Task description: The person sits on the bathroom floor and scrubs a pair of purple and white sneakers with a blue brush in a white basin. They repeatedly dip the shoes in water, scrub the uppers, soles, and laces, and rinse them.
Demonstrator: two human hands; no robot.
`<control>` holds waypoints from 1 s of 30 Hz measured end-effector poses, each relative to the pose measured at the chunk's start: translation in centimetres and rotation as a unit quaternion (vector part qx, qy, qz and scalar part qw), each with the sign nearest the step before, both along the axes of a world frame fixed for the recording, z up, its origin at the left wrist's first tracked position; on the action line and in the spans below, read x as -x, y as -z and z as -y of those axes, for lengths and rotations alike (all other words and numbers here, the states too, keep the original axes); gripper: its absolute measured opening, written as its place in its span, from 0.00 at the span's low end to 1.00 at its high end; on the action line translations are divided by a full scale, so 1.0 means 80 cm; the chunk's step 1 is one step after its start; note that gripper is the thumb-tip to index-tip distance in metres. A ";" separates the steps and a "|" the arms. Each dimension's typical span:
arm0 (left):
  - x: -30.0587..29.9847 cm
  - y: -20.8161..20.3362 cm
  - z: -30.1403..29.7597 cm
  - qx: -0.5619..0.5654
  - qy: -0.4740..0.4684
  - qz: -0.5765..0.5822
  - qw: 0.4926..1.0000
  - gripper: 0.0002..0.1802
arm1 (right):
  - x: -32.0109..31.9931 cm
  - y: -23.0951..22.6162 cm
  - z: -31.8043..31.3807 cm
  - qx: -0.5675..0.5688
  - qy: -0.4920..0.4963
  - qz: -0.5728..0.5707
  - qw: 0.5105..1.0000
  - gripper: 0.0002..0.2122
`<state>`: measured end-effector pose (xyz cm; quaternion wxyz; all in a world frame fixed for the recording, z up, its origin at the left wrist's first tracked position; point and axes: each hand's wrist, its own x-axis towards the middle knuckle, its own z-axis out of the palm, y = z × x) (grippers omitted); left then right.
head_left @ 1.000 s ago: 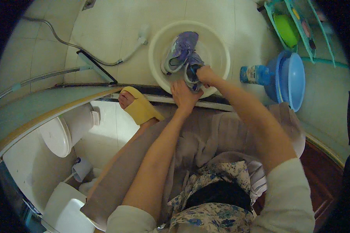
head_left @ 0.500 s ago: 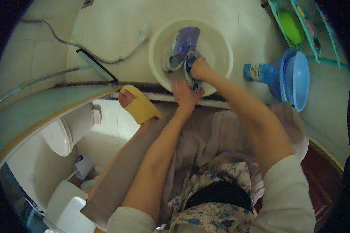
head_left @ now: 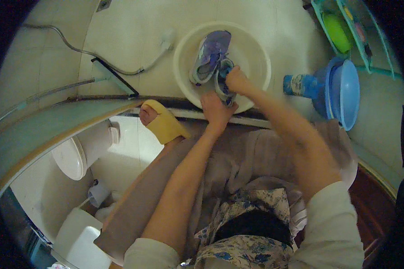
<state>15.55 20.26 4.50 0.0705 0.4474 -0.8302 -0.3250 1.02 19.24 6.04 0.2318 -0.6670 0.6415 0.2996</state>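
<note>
Both hands stay on the near shoe point(head_left: 223, 83) in the basin point(head_left: 256, 49). The right hand point(head_left: 237, 80) has crept a little farther up it since a second ago, fingers closed on its upper; the left hand point(head_left: 215, 110) clasps its near end at the rim. The scrubbing (or rubbing) seems ongoing. The other shoe point(head_left: 209, 56) lies untouched just left.

A home bathroom, seen from above.

A white toilet point(head_left: 69, 154) is set beside a tiled shower floor point(head_left: 134, 36), where a shower hose point(head_left: 90, 56) is laid; a white wash basin point(head_left: 256, 54), blue plastic basins point(head_left: 343, 92) and a toiletry rack point(head_left: 345, 27) are kept there.
</note>
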 end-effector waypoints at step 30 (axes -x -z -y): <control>-0.010 0.023 0.031 0.070 0.087 -0.018 0.994 0.38 | 0.084 0.043 -0.065 0.179 0.346 0.065 0.919 0.24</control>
